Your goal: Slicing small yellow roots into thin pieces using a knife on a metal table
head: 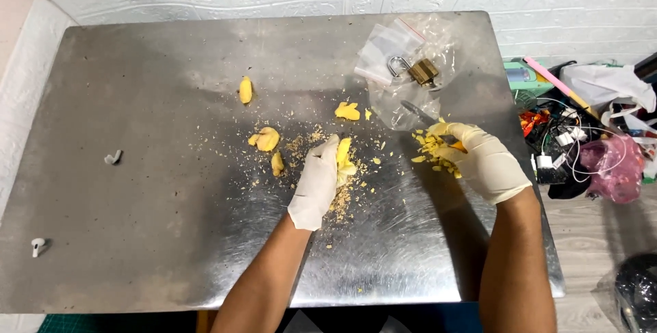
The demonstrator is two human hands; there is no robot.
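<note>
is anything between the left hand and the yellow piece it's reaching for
Nothing visible: the gloved left hand already touches the yellow peeled chunk on the steel table. Only loose crumbs lie beside them.

A clear plastic zip bag (pixel 391 47) with a red seal strip lies flat at the far right of the steel table (pixel 137 237), a brass padlock (pixel 417 71) on it. Off the table's right edge, well apart from that bag, sit a crumpled white bag (pixel 606 83) and a pink bag (pixel 611 170).
</note>
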